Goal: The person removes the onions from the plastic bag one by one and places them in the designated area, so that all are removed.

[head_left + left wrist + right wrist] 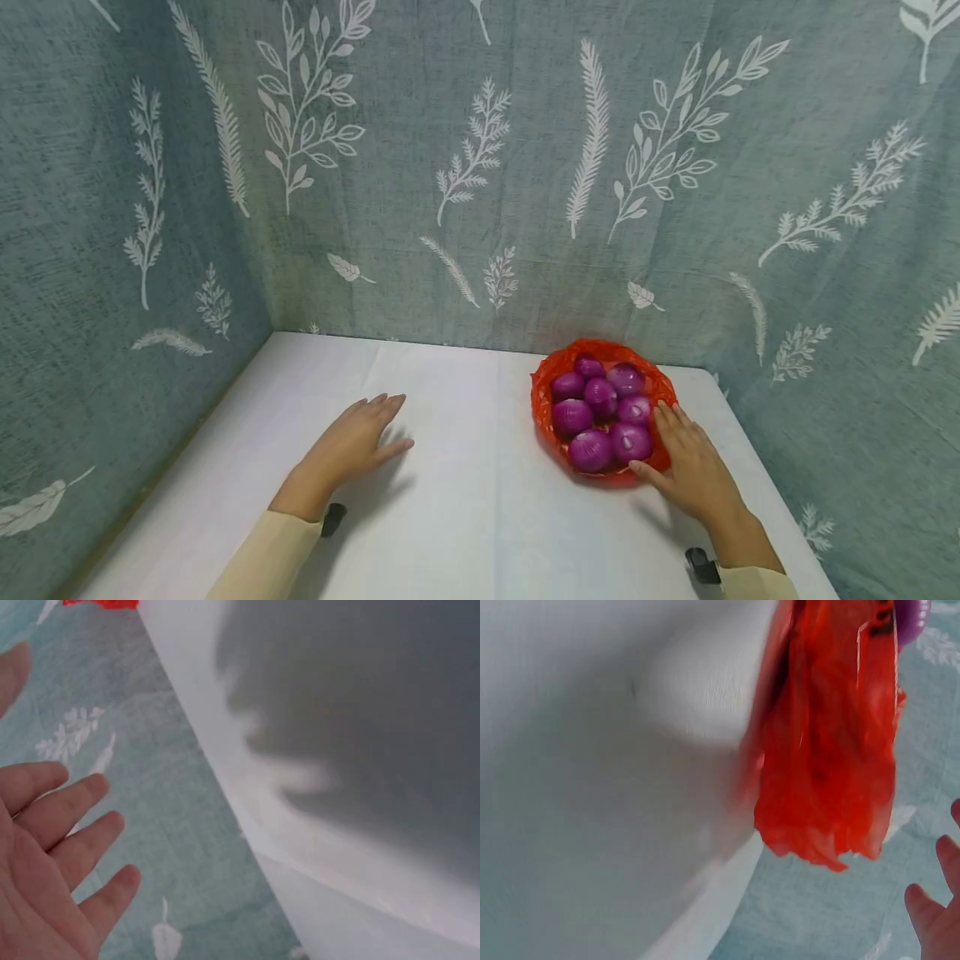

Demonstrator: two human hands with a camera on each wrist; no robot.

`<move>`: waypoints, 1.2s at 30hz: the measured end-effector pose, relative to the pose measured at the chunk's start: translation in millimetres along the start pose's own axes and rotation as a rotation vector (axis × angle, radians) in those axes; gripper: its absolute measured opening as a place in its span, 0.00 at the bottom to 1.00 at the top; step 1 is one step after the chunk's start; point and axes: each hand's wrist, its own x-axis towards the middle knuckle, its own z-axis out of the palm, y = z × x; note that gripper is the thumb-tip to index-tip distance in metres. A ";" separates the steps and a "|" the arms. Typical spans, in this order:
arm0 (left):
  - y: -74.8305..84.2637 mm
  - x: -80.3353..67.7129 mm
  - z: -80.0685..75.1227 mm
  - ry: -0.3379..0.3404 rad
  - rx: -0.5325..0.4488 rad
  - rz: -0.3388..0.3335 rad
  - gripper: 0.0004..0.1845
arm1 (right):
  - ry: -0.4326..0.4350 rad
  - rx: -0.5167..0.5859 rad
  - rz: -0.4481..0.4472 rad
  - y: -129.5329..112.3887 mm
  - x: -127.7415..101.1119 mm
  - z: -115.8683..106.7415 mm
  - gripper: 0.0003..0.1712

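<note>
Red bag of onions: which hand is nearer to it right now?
Right. The right hand lies against the red bag's near right edge; the left hand rests flat on the table, well left of it.

This is looking like a makeshift recording booth rather than a lived-in room: grey-green fabric (465, 125) printed with white leaves and ferns is hanging on 3 sides, closing in a plain white surface (465, 517). A red plastic bag (546, 392) of purple onions (600, 412) is sitting on it, hinting at kitchen produce.
</note>
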 end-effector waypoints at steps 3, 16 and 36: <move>2.9 9.8 4.0 -0.002 -0.013 0.017 0.39 | -0.028 -0.012 0.019 9.0 4.6 -0.4 0.58; 26.0 52.5 26.5 -0.043 -0.127 0.084 0.37 | -0.105 0.056 0.090 24.9 22.8 5.8 0.58; 109.5 112.1 73.6 -0.122 -0.348 0.130 0.34 | -0.132 0.126 0.217 43.6 39.5 17.4 0.56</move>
